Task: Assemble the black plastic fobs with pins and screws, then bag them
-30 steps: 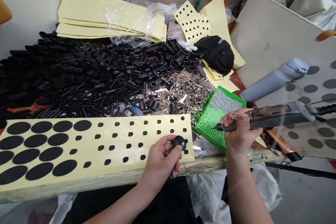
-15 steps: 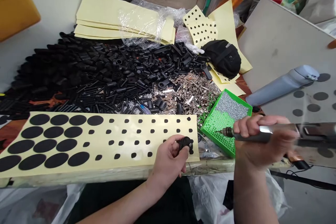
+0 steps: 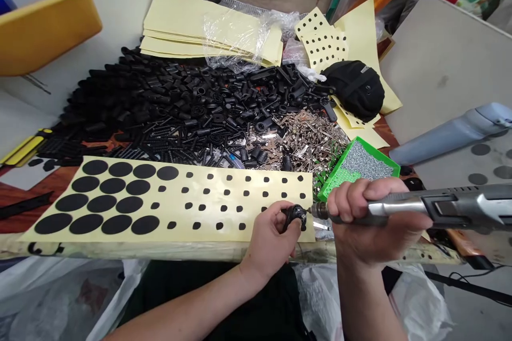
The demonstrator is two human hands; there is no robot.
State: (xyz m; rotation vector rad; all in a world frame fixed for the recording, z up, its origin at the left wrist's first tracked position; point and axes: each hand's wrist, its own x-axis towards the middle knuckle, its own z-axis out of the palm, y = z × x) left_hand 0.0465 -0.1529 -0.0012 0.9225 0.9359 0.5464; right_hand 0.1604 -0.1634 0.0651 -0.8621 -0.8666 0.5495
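Head view: left hand [image 3: 268, 240] pinches black part [image 3: 295, 215] lower centre; right hand [image 3: 372, 224] grips electric screwdriver [image 3: 432, 208], long axis horizontal, bit tip touching part from right.

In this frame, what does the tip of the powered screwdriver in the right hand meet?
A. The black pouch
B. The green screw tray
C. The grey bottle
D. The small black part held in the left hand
D: the right hand holds the screwdriver level, its tip against the small black part pinched in the left hand, near the green tray.
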